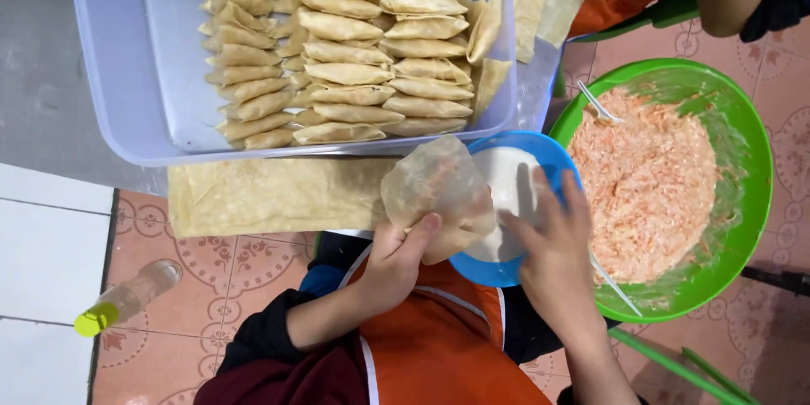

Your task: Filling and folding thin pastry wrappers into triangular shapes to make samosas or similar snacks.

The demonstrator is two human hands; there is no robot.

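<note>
Nearest to the camera, an orange apron (pixel 439 354) is seen, and above it the left hand (pixel 396 266) is closed around a partly folded pastry wrapper (pixel 439 194), with the thumb pressed on its lower edge. The wrapper is held in the air over the near rim of a blue bowl (pixel 553 160) of white paste. The right hand (pixel 553 257) is kept open and rather flat, its fingertips (pixel 540 181) laid into the paste; nothing is gripped by it. Much work seems already done: a clear plastic tray (pixel 110 76) is filled almost to its near edge with rows of folded pastries (pixel 346 51). Much seems also left, because a green bowl (pixel 751 160) beside the blue one is full of orange-pink filling (pixel 645 181), and flat wrapper sheets (pixel 270 194) are stacked along the near side of the tray. The piece in hand is judged to be at the sealing stage.
</note>
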